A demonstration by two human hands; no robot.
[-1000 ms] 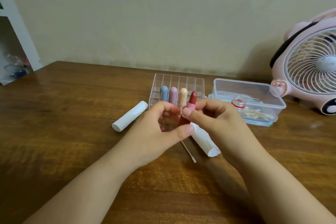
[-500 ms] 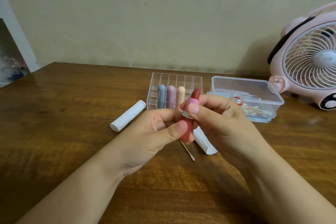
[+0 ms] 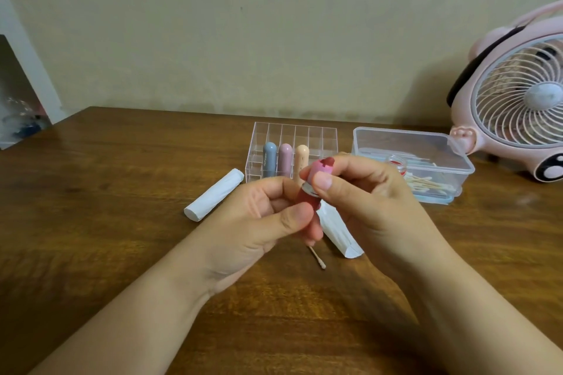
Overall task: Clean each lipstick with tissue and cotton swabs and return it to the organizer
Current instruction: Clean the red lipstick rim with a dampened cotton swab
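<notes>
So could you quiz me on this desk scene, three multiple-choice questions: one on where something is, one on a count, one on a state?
1. Where is the tissue roll?
A. Left of the organizer
B. Inside the box
C. On the fan

2. How many capped lipsticks stand in the organizer?
A. One
B. Three
C. Five

3. The red lipstick is:
A. Lying on the table
B. In the organizer
C. Held by both hands

Answers:
1 A, it lies beside the organizer's left wall.
2 B, blue, mauve and peach.
3 C, left hand grips the base, right hand pinches the top.
</notes>
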